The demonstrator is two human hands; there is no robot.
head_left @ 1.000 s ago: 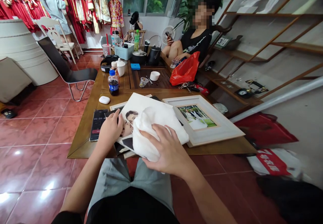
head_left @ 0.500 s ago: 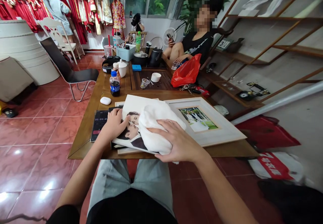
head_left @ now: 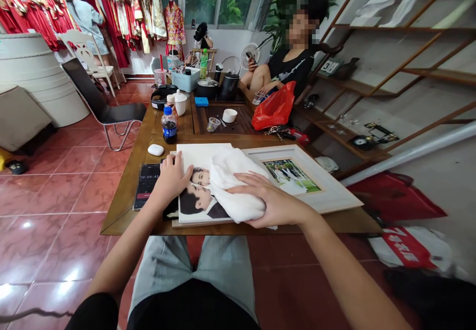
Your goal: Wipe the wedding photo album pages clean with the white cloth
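A large photo print [head_left: 199,181] of a couple lies flat near the front edge of the wooden table [head_left: 122,206]. My left hand [head_left: 170,179] rests on its left edge, fingers spread on the print. My right hand [head_left: 271,202] presses a white cloth [head_left: 236,184] onto the right part of the print, fingers curled over it. A white picture frame [head_left: 327,191] with a wedding photo lies just to the right, partly under the cloth.
A phone [head_left: 147,184] showing a timer and a white earbud case [head_left: 155,149] lie left of the print. Behind stand a cola bottle [head_left: 169,126], cups, a kettle and a red plastic bag [head_left: 273,107]. A person [head_left: 286,62] sits at the far end. A black chair [head_left: 104,104] stands left.
The print, tilted up a second ago, has been lowered flat onto the table. My right hand and the cloth slid to the right across it.
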